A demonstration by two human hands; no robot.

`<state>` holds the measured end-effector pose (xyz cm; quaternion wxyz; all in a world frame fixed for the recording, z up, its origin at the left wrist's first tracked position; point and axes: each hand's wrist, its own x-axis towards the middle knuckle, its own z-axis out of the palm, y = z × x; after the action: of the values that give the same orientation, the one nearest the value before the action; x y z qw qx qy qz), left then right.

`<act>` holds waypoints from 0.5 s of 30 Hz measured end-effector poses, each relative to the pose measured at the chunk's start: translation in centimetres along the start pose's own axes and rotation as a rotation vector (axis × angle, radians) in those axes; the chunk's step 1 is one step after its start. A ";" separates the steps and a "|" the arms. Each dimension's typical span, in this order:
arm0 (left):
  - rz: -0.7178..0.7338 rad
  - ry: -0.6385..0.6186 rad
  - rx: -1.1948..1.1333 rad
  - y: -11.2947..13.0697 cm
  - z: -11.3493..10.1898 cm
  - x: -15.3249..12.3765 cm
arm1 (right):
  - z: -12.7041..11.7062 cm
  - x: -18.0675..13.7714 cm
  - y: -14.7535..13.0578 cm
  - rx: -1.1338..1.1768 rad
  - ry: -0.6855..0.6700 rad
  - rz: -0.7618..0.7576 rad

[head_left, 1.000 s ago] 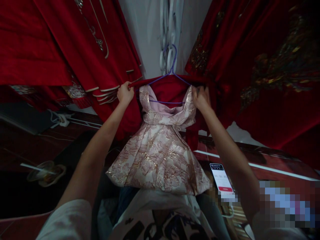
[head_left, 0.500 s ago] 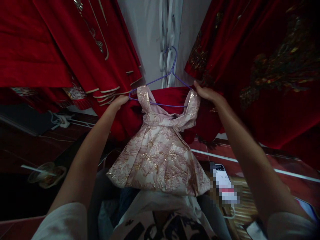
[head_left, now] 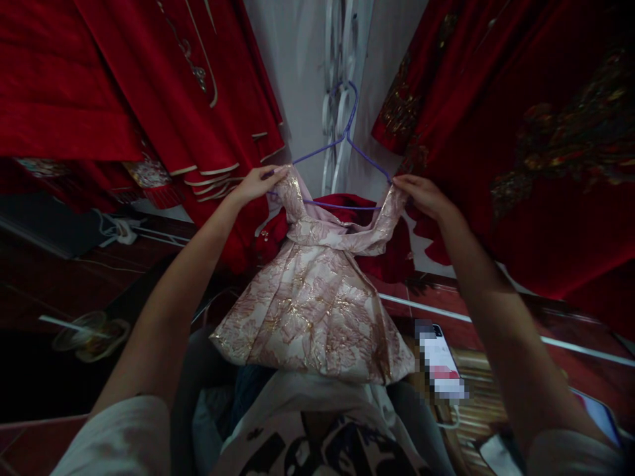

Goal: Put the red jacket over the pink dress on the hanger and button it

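The dress (head_left: pixel 317 304), of pleated brocade with pinkish floral relief and glinting gold thread, lies before you on a slim purple hanger (head_left: pixel 347 134), its smooth pale-pink lining exposed and its skirt flaring to a broad trapezoid. Its long axis runs nearly straight away from you, straps pointing forward toward the hanger's curved hook, hem at your shirt (head_left: pixel 322 416). Your left hand (head_left: pixel 262 182) pinches one strap, your right hand (head_left: pixel 419 193) the other.
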<state>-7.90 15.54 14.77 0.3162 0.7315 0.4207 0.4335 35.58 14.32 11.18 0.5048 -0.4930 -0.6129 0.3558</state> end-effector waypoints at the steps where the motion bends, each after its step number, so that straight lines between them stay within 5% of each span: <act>1: 0.043 0.031 0.065 0.0 0.4 0.6 | -0.1 -0.2 0.1 -0.003 0.007 -0.034; 8: 0.149 0.202 0.295 -0.3 1.6 1.3 | -0.9 -0.6 0.8 -0.088 0.249 -0.143; 12: 0.032 0.362 0.643 -0.8 0.9 -1.2 | -2.3 -1.5 2.7 -0.259 0.506 -0.154; 15: -0.097 0.251 0.950 -1.7 0.6 -3.7 | -2.9 -3.5 4.7 -0.468 0.494 -0.056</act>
<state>-8.94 12.92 11.75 -0.0858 0.7164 0.6403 0.2634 39.58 11.95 6.52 0.5208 -0.6496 -0.5505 0.0613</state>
